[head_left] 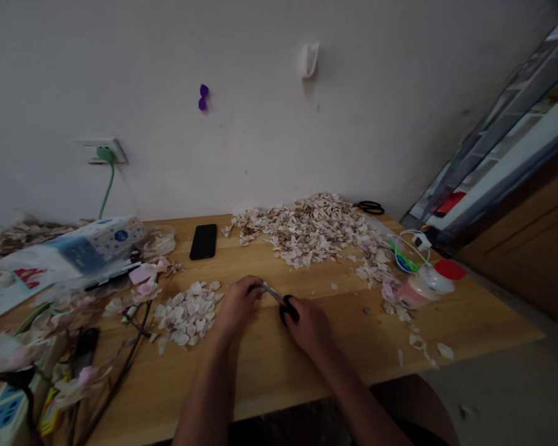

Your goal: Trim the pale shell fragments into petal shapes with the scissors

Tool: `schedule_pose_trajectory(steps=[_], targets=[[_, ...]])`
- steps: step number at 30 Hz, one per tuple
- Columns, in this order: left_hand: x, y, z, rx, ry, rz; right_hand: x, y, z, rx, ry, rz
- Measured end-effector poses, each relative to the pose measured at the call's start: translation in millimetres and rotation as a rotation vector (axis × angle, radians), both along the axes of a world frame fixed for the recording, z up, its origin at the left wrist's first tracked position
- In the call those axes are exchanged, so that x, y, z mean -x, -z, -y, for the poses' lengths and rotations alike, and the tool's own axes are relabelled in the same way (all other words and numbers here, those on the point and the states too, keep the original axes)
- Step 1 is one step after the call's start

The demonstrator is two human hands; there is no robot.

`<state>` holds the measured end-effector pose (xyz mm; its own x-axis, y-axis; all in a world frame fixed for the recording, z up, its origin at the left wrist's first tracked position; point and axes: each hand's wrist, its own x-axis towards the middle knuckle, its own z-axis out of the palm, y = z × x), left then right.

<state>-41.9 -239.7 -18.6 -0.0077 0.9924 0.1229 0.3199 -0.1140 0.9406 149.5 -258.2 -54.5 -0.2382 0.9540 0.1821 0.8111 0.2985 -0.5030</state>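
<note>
My right hand [309, 325] is closed round the black handles of a pair of scissors [275, 294], whose blades point up and left. Close to the blade tips, my left hand [242, 302] pinches a small pale piece [264, 285], perhaps a dried petal; it is too small to make out clearly. Left of that hand lies a small heap of pale petal-like pieces [188, 314]. Beyond both hands, a much larger heap of similar, browner pieces [314, 229] spreads against the wall.
A black phone [203, 241] lies near the wall. At right stand a red-lidded jar [430, 285] and a white cable [411, 238]; another black-handled tool [371, 207] lies behind. Flower branches [130, 353], a tissue pack [97, 241] and a power strip [7, 412] crowd the left side.
</note>
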Motion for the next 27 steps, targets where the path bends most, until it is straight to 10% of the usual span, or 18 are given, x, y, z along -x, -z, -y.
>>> schedule_pose_trajectory(steps=[9, 21, 27], targets=[[-25.7, 14.6, 0.9, 0.407, -0.111, 0.843, -13.9, 9.0, 16.2, -0.164, 0.141, -0.696], [-18.3, 13.0, -5.2, 0.444, -0.235, 1.284, 11.6, -23.9, 15.4, 0.062, -0.558, -0.114], [-22.5, 14.9, -5.3, 0.423, -0.277, 1.292, -87.9, -22.2, 76.1, 0.115, -0.712, -0.057]])
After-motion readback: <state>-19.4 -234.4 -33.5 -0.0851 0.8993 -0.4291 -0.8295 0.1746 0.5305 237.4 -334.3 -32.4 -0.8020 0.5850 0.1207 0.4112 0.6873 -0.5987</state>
